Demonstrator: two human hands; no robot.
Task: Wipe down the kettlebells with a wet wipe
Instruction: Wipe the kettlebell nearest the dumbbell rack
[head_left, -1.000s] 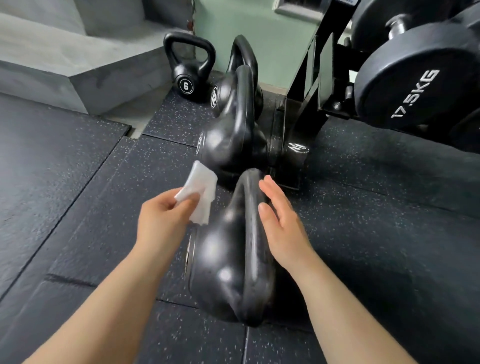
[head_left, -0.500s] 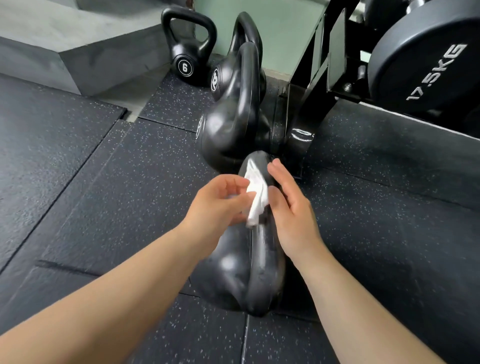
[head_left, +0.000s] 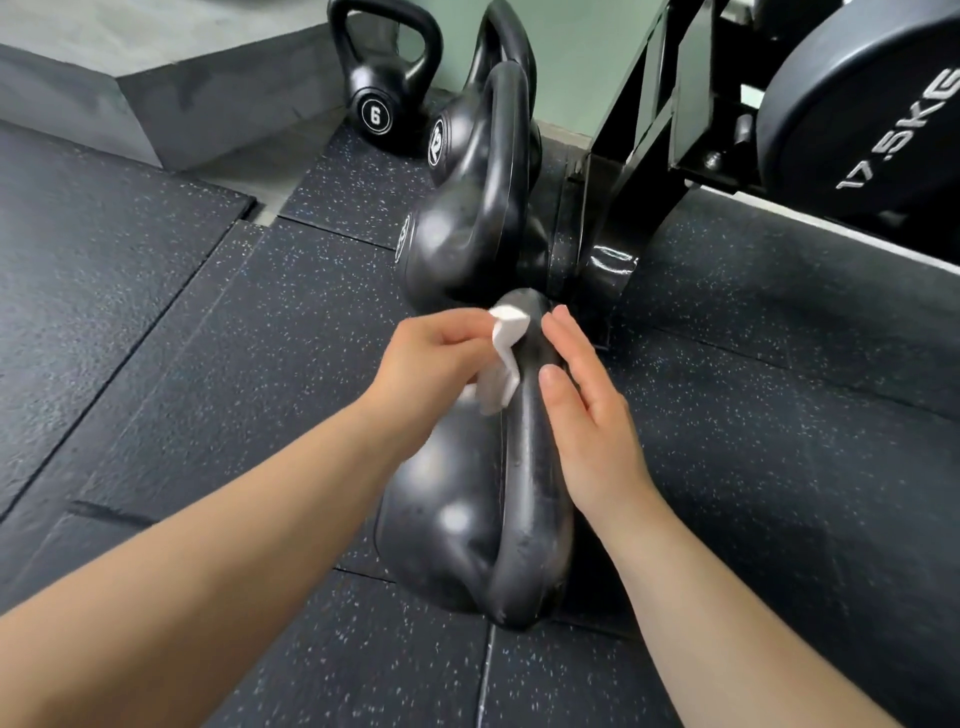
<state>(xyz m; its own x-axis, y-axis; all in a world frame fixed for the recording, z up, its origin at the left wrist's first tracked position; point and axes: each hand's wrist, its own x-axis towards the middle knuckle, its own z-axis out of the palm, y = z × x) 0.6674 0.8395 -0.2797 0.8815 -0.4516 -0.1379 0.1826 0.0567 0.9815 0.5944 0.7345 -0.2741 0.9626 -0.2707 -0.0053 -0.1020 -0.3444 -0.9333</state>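
Your left hand (head_left: 421, 358) pinches the white wet wipe (head_left: 501, 358) against the top of the nearest kettlebell's (head_left: 467, 519) handle. Your right hand (head_left: 587, 410) lies flat with straight fingers along the handle's right side. That kettlebell stands on the speckled rubber floor (head_left: 260, 338), first in a row with the 12 kettlebell (head_left: 457, 135) and 6 kettlebell (head_left: 382, 98) beyond.

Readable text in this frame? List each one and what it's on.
"6": small black kettlebell at the back.
"12": black kettlebell beside it.
"17.5KG": black rubber dumbbell head, upper right.
Round label on the third black kettlebell: edge-on, unreadable.
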